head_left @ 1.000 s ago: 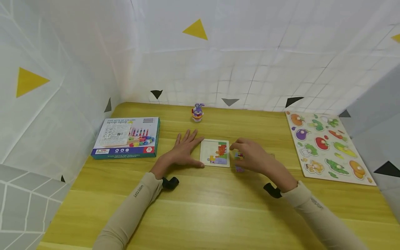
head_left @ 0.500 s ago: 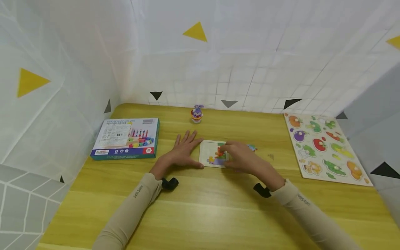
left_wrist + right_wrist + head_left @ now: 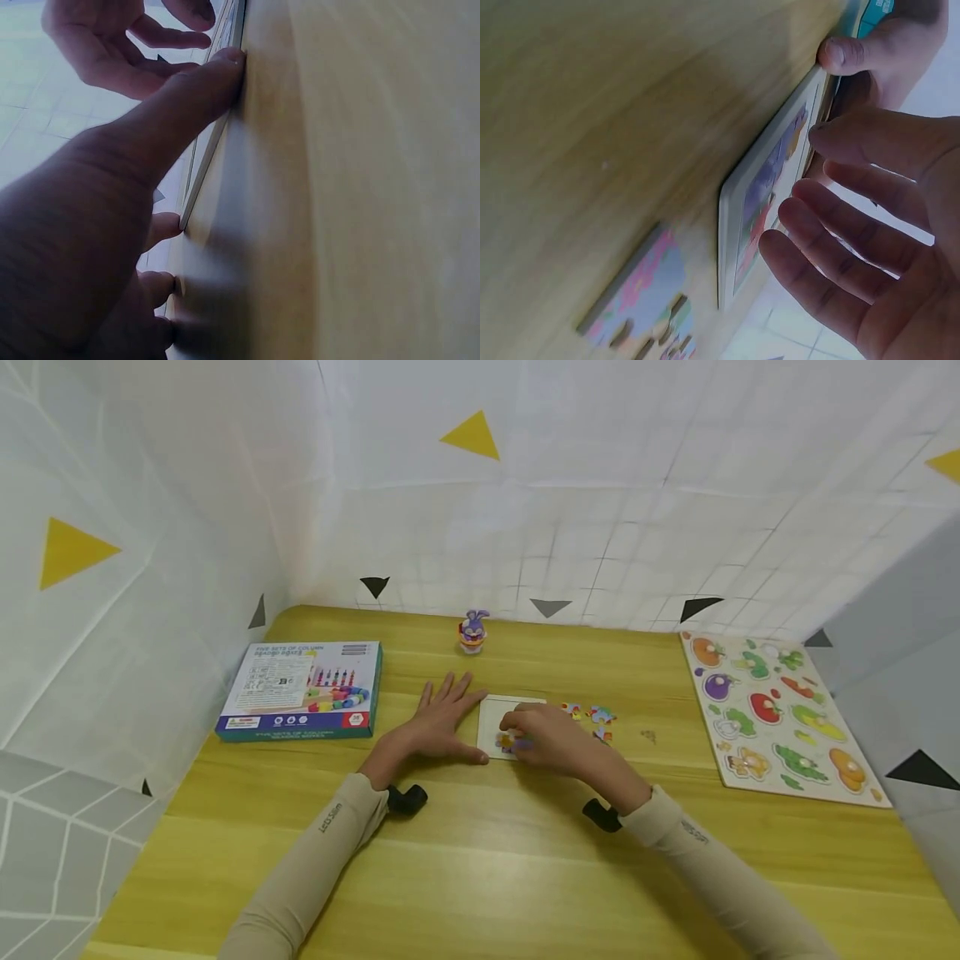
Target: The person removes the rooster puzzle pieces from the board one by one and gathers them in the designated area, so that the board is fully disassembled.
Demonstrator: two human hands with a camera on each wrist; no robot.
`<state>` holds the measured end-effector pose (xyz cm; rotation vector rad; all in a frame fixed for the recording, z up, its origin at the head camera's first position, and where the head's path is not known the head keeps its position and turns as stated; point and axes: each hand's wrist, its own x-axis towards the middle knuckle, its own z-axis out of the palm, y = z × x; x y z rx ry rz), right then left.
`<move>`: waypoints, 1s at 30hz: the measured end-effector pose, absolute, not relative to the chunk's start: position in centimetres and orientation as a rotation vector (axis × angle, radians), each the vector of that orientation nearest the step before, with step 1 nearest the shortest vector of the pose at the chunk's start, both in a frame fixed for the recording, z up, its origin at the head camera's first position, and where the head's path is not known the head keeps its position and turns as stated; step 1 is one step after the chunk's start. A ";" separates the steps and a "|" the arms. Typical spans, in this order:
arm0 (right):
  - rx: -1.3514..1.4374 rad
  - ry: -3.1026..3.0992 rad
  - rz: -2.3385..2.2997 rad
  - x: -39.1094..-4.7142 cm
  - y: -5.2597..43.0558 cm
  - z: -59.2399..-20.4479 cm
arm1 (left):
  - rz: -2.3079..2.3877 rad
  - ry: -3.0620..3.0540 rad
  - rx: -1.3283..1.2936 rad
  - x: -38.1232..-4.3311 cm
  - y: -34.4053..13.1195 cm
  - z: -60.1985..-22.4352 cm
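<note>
My left hand (image 3: pixel 442 727) lies spread beside the small jigsaw tray (image 3: pixel 491 714), its thumb and index finger at the tray's left edge. In the left wrist view the thumb (image 3: pixel 202 86) rests against the rim. My right hand (image 3: pixel 551 739) is over the tray with loosely bent fingers, near a yellow jigsaw piece (image 3: pixel 505 742) in the lower left. The right wrist view shows its thumb and fingers (image 3: pixel 810 277) apart, with no piece visible between them. The joined purple, red and green pieces (image 3: pixel 769 172) fill the tray's lower and right parts, mostly hidden from the head.
Several loose jigsaw pieces (image 3: pixel 602 715) lie right of the tray. A bead set box (image 3: pixel 300 689) sits at the left, a purple rabbit figure (image 3: pixel 472 632) stands behind the tray, and a vegetable peg board (image 3: pixel 780 718) lies at the right.
My right hand has moved left from the loose pieces, across the tray's right side, to above its lower-left part, uncovering several loose pieces. My left hand has stayed in place.
</note>
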<state>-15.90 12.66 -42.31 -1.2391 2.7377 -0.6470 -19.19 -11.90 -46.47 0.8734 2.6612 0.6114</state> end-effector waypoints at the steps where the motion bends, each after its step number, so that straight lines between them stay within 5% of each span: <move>1: -1.240 2.740 -0.636 -15.9 12.5 -42.4 | 0.608 2.662 0.874 -19.2 -11.9 -46.5; 30: -1.185 2.816 -0.465 -15.7 11.3 -43.1 | 0.649 2.655 0.862 -19.2 -11.9 -46.5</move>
